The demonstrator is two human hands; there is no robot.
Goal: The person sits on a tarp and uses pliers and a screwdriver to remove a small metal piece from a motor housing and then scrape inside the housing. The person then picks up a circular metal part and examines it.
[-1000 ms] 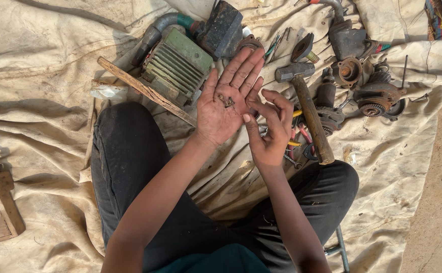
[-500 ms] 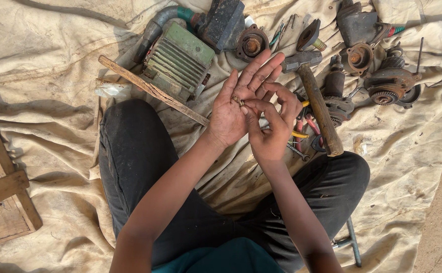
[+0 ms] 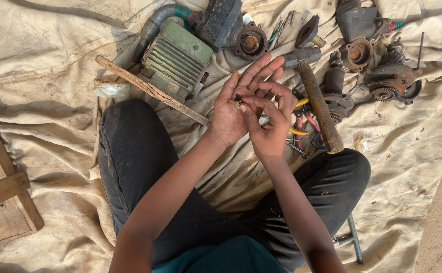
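Beige drop cloth [image 3: 54,76], creased and stained, covers the ground and carries worn machine parts along its far edge. Left hand [image 3: 236,108] lies palm up with fingers spread and nearly straight, cradling a small dark part [image 3: 237,101] at the base of the fingers; right hand [image 3: 269,124] curls over it, thumb and forefinger pinched on that part, whose exact kind is too small to make out. Just beyond the hands lies a hammer [image 3: 314,96] with a wooden handle, crossing red-handled pliers [image 3: 302,126]. A green finned housing [image 3: 178,65] sits toward the far left of the cloth, a wooden slat [image 3: 150,91] leaning against it, with a crumpled clear plastic wrapper [image 3: 111,90] beside the slat's end. Rusted round castings [image 3: 390,81] cluster near the far right corner. A wooden frame [image 3: 4,202] is cut off at the left edge. No labels are legible.
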